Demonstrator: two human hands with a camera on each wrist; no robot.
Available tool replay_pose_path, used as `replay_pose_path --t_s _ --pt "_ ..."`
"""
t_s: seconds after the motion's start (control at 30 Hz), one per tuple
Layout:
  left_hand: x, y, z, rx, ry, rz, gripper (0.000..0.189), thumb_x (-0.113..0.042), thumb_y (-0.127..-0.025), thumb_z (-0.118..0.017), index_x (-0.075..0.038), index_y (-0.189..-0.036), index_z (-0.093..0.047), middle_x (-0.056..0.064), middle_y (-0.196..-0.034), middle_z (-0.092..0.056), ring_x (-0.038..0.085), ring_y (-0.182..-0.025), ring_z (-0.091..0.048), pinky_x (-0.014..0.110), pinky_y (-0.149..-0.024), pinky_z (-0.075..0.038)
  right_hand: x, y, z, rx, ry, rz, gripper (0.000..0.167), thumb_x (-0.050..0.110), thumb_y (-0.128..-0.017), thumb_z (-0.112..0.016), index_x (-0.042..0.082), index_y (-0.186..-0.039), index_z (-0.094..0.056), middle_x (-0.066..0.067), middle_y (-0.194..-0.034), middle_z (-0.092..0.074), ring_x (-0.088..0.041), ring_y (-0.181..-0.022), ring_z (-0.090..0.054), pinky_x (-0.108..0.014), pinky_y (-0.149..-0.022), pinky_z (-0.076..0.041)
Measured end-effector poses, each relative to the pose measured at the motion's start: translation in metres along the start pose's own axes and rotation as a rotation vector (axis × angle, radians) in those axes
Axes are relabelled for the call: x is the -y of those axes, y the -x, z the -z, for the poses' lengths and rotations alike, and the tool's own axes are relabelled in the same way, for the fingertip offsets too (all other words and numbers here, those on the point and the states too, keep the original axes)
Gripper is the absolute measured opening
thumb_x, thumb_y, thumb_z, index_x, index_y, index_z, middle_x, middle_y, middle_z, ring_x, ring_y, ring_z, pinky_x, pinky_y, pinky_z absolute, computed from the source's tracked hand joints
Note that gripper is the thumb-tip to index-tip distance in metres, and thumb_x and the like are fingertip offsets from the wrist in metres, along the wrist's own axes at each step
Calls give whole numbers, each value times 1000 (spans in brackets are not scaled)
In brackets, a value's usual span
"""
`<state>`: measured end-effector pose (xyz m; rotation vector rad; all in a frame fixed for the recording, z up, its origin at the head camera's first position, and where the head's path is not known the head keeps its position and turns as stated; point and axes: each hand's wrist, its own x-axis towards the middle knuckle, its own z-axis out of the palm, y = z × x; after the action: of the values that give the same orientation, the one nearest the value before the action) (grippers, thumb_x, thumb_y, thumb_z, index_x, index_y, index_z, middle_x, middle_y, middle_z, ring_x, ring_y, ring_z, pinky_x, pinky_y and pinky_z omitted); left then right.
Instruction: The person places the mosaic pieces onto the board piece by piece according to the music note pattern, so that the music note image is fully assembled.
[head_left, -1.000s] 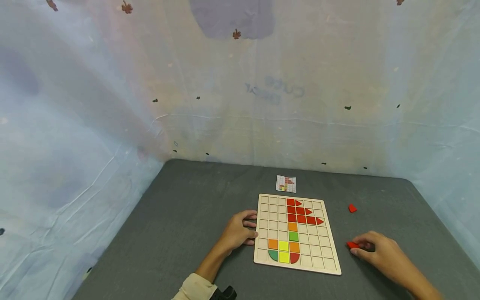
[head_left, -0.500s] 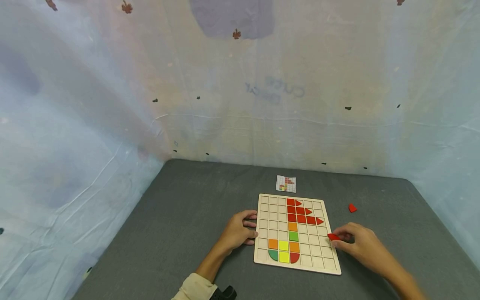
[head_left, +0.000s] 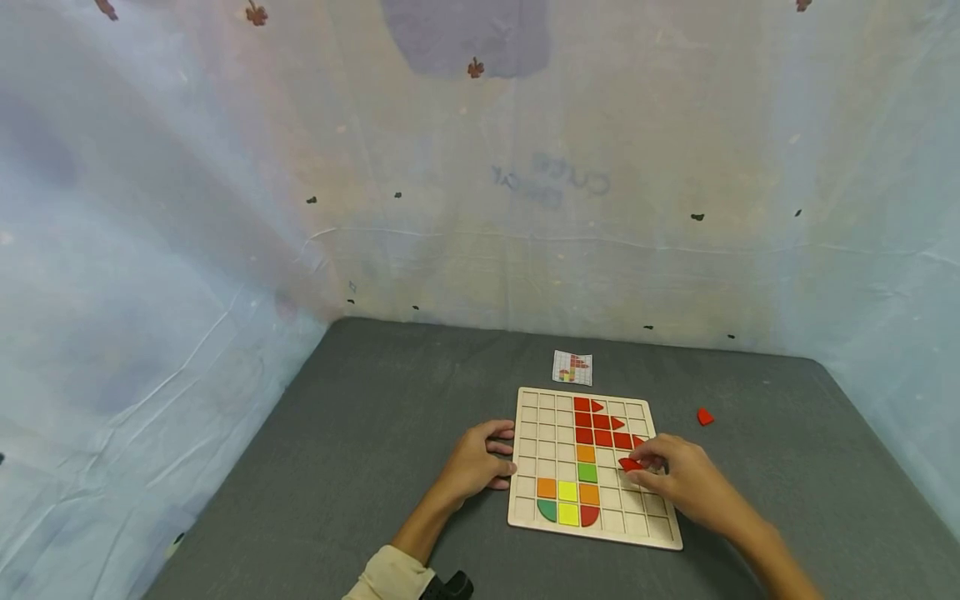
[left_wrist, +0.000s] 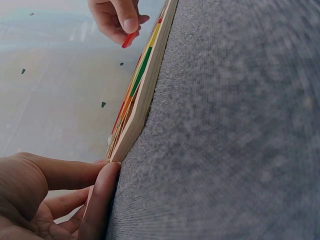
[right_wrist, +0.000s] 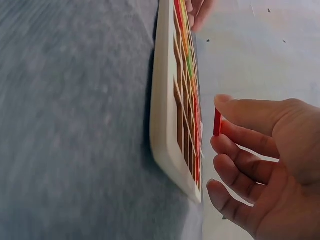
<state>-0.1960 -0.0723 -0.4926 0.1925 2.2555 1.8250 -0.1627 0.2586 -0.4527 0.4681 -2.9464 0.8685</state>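
Note:
A light wooden grid board (head_left: 547,451) lies on the grey table, with red, orange, green and yellow flat pieces set in some of its squares. My left hand (head_left: 476,458) grips the board's left edge; in the left wrist view the thumb (left_wrist: 75,173) and a finger meet at that edge. Above the right half of the board, my right hand (head_left: 686,483) pinches a small red tile (head_left: 628,464) between thumb and fingertips. The right wrist view shows this tile edge-on and apart from the board; its full outline is partly hidden by the fingers.
One loose red piece (head_left: 705,416) with a pointed end lies on the table right of the board. A small printed card (head_left: 572,367) with a coloured grid pattern sits behind the board. A pale draped sheet (head_left: 480,275) hangs along the table's back and left.
My right hand has carried the red tile leftward from the table beside the board to above its right half. The left hand keeps its place on the board's edge.

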Motion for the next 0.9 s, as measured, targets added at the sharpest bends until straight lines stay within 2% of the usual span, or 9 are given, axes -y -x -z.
replay_pose_path --t_s 0.53,0.7,0.9 --pt "1 -1 0 -3 -3 -1 68 10 -82 -79 -3 -146 -60 14 -133 -64 22 -103 -69 36 -61 -66 20 -18 -19 55 -65 46 23 27 -87 -89 14 -102 -80 8 -95 -68 -4 -83 -57 -24 -71 -54" --pt "1 -1 0 0 4 0 68 10 -82 -79 -3 -146 -60 14 -133 -65 23 -104 -69 36 -62 -66 24 -23 -25 61 -95 75 22 25 -86 -89 10 -100 -80 8 -91 -67 -3 -80 -57 -24 -69 -55" --pt "2 -2 0 1 5 3 67 9 -83 -80 -3 -146 -60 14 -133 -65 23 -103 -69 37 -62 -66 31 -28 -33 73 -78 44 20 25 -86 -90 13 -99 -81 9 -91 -68 -5 -82 -56 -24 -71 -54"
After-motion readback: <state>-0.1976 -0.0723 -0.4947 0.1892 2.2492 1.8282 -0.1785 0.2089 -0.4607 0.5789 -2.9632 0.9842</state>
